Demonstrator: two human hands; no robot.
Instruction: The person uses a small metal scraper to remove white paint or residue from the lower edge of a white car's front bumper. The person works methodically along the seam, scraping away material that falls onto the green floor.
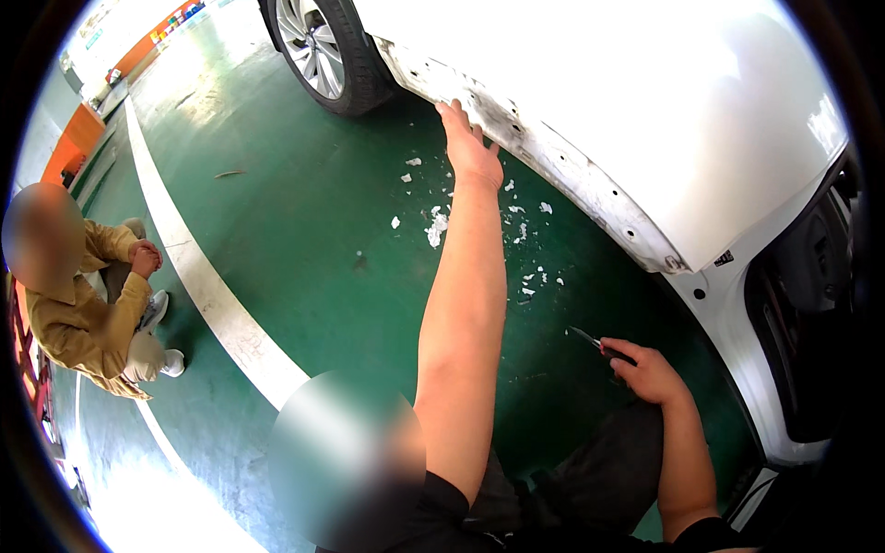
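Note:
My left arm stretches forward to the lower sill (553, 166) of a white car. My left hand (475, 152) has its fingers apart, with the fingertips at the sill's scuffed, dark-smudged lower edge; whether they press on it I cannot tell. Over my knee at the lower right, my right hand (651, 372) is closed round the handle of a knife (586, 336). Its thin blade points forward and left, and some red shows at the handle. White flakes (436, 227) lie scattered on the green floor beneath my left forearm and beside the sill.
A car wheel (321, 55) stands beyond my left hand. At the right, the car's door opening (802, 304) shows dark trim. A person in a tan jacket (88, 313) squats at the left, beyond a white floor line (217, 300). A blurred patch covers part of the lower middle.

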